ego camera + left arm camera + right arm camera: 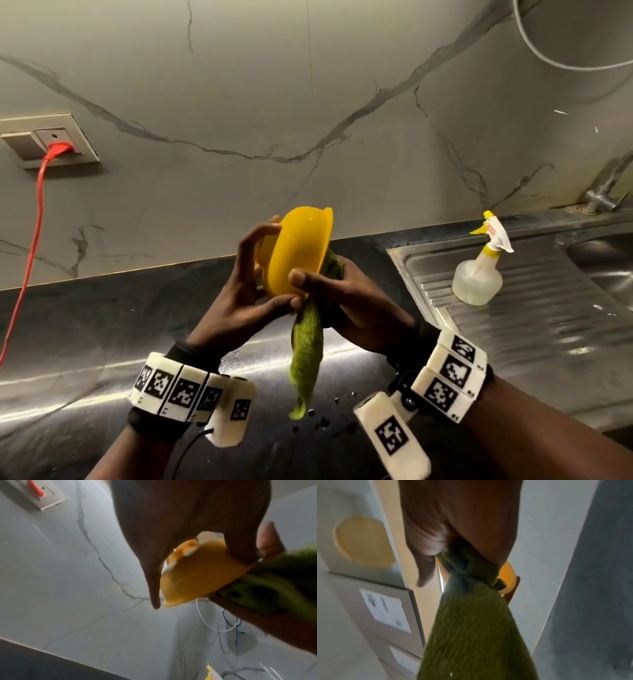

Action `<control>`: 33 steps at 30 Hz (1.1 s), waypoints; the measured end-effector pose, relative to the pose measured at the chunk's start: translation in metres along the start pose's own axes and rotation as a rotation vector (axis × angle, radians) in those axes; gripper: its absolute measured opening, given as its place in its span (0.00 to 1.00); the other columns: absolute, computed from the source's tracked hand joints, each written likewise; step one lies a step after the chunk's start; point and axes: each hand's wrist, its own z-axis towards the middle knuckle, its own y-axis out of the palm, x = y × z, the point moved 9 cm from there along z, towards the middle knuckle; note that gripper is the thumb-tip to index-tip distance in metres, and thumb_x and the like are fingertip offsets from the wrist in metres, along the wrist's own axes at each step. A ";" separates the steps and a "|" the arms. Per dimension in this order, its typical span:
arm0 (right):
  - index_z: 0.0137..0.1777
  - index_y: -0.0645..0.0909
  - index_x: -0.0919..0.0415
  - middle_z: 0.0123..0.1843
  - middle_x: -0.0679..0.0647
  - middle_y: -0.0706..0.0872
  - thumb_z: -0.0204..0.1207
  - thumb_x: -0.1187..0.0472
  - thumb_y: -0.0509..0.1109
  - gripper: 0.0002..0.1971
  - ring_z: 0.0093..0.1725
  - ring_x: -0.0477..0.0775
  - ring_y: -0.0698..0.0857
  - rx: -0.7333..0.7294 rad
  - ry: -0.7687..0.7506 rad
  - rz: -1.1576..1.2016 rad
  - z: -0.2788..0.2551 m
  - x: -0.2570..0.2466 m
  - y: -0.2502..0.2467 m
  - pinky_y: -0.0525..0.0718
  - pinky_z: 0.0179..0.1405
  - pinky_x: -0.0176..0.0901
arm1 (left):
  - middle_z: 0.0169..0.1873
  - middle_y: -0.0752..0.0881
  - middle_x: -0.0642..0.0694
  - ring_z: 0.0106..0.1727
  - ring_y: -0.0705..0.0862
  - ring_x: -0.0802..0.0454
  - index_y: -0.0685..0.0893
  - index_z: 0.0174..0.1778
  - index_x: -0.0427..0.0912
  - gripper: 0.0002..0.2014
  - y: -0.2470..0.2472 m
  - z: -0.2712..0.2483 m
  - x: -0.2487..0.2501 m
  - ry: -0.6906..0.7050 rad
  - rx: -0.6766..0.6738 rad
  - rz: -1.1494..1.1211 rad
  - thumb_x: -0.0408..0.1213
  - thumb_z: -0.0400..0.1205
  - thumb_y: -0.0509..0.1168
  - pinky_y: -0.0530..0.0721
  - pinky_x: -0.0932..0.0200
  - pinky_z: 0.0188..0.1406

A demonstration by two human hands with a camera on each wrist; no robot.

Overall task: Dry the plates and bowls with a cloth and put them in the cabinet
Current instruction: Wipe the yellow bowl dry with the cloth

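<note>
Both held up above dark surface (102, 325). L hand (239, 301) fingers wrapped round yellow bowl (301, 250), tipped on edge. R hand (349, 301) fingers gripping green cloth (306, 356) vs bowl rim; cloth tail hanging. Marble wall (239, 102) behind, spray bottle (479, 270) on steel drainer (548, 325) at right.

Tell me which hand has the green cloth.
The right hand grips the green cloth, pressing it to the yellow bowl. The left hand only holds the bowl.

A home kitchen; steel sink (582, 291), tap (606, 192), dark worktop (85, 325), marble-look backsplash (239, 102)
</note>
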 end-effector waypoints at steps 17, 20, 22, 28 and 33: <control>0.55 0.83 0.52 0.47 0.55 0.93 0.75 0.49 0.66 0.13 0.46 0.56 0.91 0.169 0.161 0.233 -0.006 0.002 -0.014 0.91 0.44 0.52 | 0.77 0.69 0.53 0.68 0.83 0.42 0.67 0.76 0.69 0.50 0.003 -0.007 -0.013 -0.174 -0.149 0.019 0.28 0.66 0.83 0.90 0.50 0.52; 0.59 0.83 0.55 0.54 0.59 0.90 0.78 0.52 0.66 0.13 0.52 0.60 0.90 0.247 0.143 0.227 -0.007 0.002 -0.022 0.90 0.47 0.54 | 0.79 0.65 0.61 0.72 0.79 0.55 0.63 0.77 0.73 0.52 0.009 -0.004 -0.012 -0.173 -0.227 0.087 0.30 0.66 0.82 0.87 0.59 0.56; 0.62 0.82 0.58 0.60 0.63 0.87 0.76 0.53 0.69 0.17 0.61 0.67 0.87 0.287 0.101 0.061 -0.006 0.001 -0.026 0.88 0.54 0.59 | 0.79 0.64 0.62 0.72 0.79 0.58 0.60 0.79 0.74 0.54 0.013 0.000 -0.011 -0.178 -0.230 0.029 0.37 0.65 0.83 0.87 0.59 0.56; 0.63 0.80 0.69 0.59 0.71 0.86 0.75 0.52 0.70 0.23 0.54 0.63 0.88 0.245 0.115 -0.117 -0.009 0.011 -0.013 0.89 0.54 0.54 | 0.68 0.78 0.43 0.63 0.87 0.46 0.65 0.80 0.62 0.55 0.014 0.005 -0.016 -0.207 -0.067 -0.094 0.59 0.58 0.84 0.89 0.53 0.50; 0.64 0.83 0.58 0.59 0.63 0.89 0.78 0.43 0.67 0.22 0.55 0.63 0.89 0.281 0.244 0.152 -0.010 0.013 -0.020 0.90 0.50 0.57 | 0.78 0.69 0.55 0.74 0.79 0.47 0.65 0.79 0.65 0.52 0.017 -0.004 -0.014 -0.131 -0.187 0.015 0.43 0.63 0.86 0.89 0.53 0.55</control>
